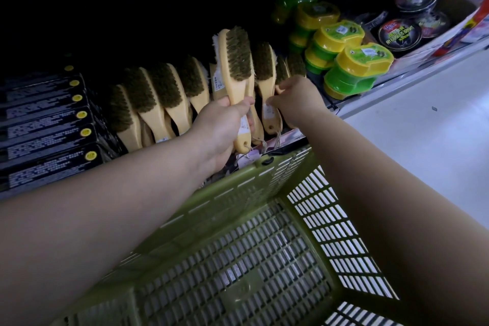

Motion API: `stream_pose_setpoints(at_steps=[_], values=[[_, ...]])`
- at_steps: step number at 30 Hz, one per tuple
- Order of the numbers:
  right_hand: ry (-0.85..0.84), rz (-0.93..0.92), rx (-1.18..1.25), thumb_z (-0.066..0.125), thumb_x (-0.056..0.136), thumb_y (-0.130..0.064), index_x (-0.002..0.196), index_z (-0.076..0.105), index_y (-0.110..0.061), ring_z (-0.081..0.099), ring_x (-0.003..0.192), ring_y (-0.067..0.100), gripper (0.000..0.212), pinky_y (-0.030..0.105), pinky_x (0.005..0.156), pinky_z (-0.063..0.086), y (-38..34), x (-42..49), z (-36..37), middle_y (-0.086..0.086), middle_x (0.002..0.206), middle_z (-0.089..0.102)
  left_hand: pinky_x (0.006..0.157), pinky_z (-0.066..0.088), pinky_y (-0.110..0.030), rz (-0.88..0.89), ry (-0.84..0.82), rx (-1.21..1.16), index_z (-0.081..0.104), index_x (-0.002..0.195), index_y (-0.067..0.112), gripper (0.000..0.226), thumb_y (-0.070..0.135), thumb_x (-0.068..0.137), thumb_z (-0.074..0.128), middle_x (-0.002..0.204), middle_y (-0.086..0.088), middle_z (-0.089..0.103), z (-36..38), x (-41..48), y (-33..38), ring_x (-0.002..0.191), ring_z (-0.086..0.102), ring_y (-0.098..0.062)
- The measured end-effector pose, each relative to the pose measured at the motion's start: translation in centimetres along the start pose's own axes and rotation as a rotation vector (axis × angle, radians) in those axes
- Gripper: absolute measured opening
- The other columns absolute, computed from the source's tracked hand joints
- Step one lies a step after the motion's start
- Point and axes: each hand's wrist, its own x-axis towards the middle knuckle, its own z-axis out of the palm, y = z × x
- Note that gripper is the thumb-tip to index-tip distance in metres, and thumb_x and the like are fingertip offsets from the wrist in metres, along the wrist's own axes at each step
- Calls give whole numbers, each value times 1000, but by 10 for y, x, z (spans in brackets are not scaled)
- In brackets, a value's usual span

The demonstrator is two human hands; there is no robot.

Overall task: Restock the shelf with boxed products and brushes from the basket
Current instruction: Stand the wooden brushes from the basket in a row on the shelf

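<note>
1. Where the view sat nearest, at 6 o'clock, the green basket (264,259) showed only bare mesh floor. No stock was seen in it, though the forearms hid part.
2. Just past its far rim, approx. centre, the left hand (222,132) was clenched round the lower handle of a brush (238,61). The bristle head pointed to 12 o'clock and stood above the row. A 2nd, white-bristled one seemed tucked behind it; not sure.
3. At 3 o'clock of that hand, the right hand (296,100) lay w/ fingers curled in among the shelved brushes (169,87). Whether it pinched a handle or only parted the row, I couldn't tell.
4. Handling, my guess:
   - The wood handle looked stiff, light, dry and not fragile.
   - The bristles looked springy, so the narrow waist of the handle was the place to hold, not the head.
   - The cord loop & paper tag at the butt end could snag on neighbours.
5. Next move prob. needed a gap in the row, w/ the brush slid in leaning like the rest.
6. Farther along the shelf (352,110) were black boxes (47,124) at 9 o'clock and green-yellow tubs (362,61) at 2 o'clock. Dark round tins (399,34) sat beyond those.
</note>
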Motion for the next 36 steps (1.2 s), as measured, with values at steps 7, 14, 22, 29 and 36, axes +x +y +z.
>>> stream_pose_setpoints(at_steps=[7, 14, 22, 29, 36], values=[[-337, -150, 472, 59, 90, -32, 100, 66, -10, 62, 71, 21, 25, 44, 72, 53, -15, -57, -18, 9, 81, 67, 54, 50, -21, -34, -117, -100, 63, 110, 17, 34, 34, 100, 36, 93, -10, 66, 2, -3, 12, 66, 67, -15], [-430, 32, 824, 57, 89, -6, 89, 62, -7, 61, 57, 12, 5, 22, 54, 51, -3, -46, -40, 3, 68, 66, 73, 42, -22, 244, -109, 427, 57, 111, 19, 28, 35, 98, 38, 106, -2, 63, 1, 7, 6, 91, 59, -12], [-130, 5, 499, 52, 94, -25, 116, 54, -10, 64, 74, 17, 26, 35, 71, 51, 23, -28, -40, 11, 98, 68, 95, 28, -22, 619, -157, 1241, 48, 130, 10, 36, 22, 96, 44, 135, -3, 45, -12, 8, -18, 122, 41, -19], [-67, -33, 186, 47, 94, -24, 120, 44, -9, 60, 83, 23, 30, 38, 70, 49, 22, -20, -25, 8, 98, 63, 107, 23, -27, 591, -186, 1355, 45, 135, 7, 42, 25, 98, 40, 151, -1, 30, -12, 2, -20, 134, 32, -23], [-15, 27, 98, 43, 95, -22, 119, 40, -9, 60, 79, 29, 27, 40, 69, 50, 18, -7, -21, 10, 99, 61, 108, 19, -26, 599, -191, 1350, 42, 138, 9, 42, 23, 99, 37, 151, -1, 30, -13, 0, -21, 136, 27, -21]])
